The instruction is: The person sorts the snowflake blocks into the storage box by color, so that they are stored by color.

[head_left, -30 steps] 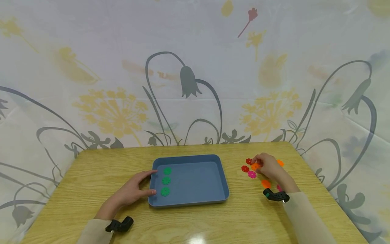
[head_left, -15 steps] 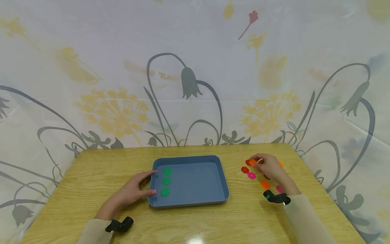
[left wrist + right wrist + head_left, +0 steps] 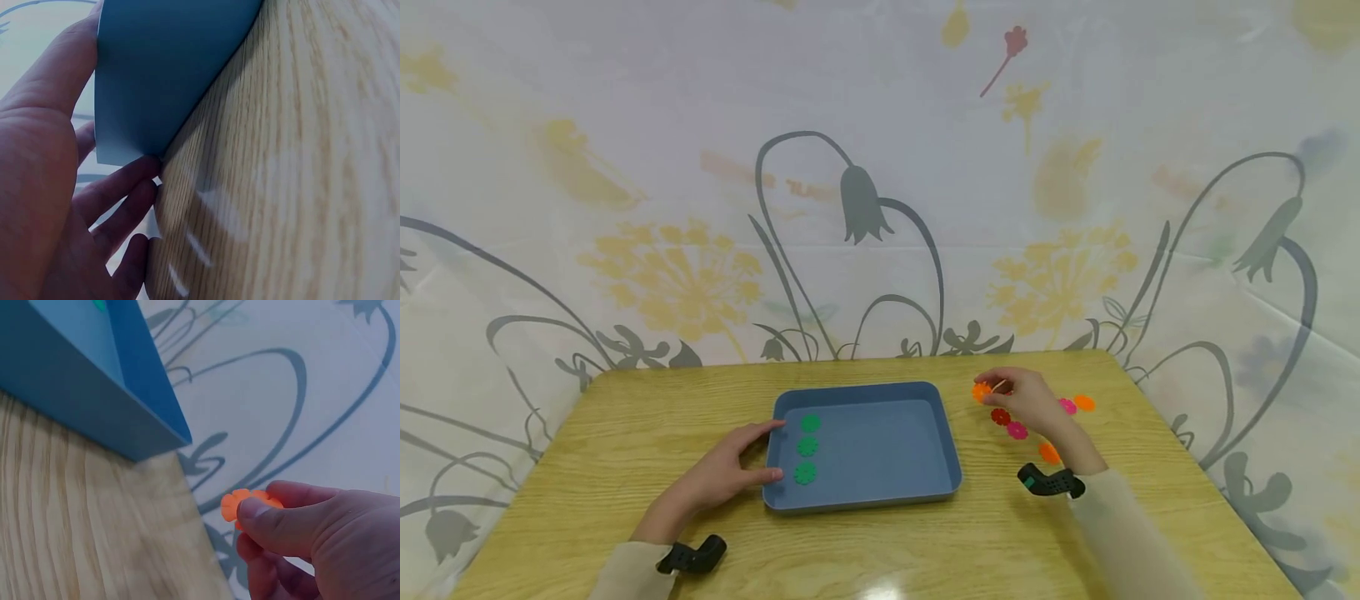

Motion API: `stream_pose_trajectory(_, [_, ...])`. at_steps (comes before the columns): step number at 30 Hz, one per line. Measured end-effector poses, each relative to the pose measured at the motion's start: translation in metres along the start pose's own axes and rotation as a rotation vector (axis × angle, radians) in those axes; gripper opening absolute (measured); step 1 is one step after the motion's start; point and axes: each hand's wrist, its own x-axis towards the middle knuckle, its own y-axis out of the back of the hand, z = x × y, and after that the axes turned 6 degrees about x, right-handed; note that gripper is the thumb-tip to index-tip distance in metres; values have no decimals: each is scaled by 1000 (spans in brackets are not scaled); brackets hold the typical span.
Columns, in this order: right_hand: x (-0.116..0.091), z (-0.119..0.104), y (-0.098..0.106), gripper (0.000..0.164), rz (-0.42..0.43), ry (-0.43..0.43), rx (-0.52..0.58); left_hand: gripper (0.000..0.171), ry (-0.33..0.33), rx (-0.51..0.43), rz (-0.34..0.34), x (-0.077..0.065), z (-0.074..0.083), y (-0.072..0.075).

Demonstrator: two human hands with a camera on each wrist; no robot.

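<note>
At the tray's left end, my left hand (image 3: pixel 730 462) rests with thumb and forefinger spread, their tips over the rim of the blue-grey tray (image 3: pixel 898 500). In the left wrist view, other fingers (image 3: pixel 122 215) touch the tray's outer wall near the tabletop. My right hand (image 3: pixel 1028 402) pinches an orange flower-shaped disc (image 3: pixel 982 392) between thumb and fingers, raised above the table to the right of the tray. The right wrist view shows this disc (image 3: pixel 234 505) close up, partly covered by the thumb. Inside the tray, green flower discs (image 3: pixel 807 447) form a column along the left side.
Beneath and around the right hand lie a red disc (image 3: pixel 1000 417), a pink disc (image 3: pixel 1017 431) and an orange disc (image 3: pixel 1049 452). Another pink (image 3: pixel 1067 406) and orange disc (image 3: pixel 1084 402) lie farther right. A patterned cloth (image 3: pixel 880 275) hangs behind the wooden table (image 3: pixel 880 550).
My right hand has moved left toward the tray, carrying the orange disc away from the other pieces. The left hand has stayed at the tray's rim.
</note>
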Motion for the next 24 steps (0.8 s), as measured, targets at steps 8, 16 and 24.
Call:
stream_pose_trajectory(8, [17, -22, -27, 26, -73, 49, 100, 74, 5, 17, -3, -2, 3, 1])
stream_pose_trajectory(16, [44, -43, -56, 27, -126, 103, 38, 73, -11, 22, -2, -1, 4, 2])
stream_pose_trajectory(24, [62, -60, -86, 27, -171, 97, 66, 74, -24, 7, -9, -1, 2, 1])
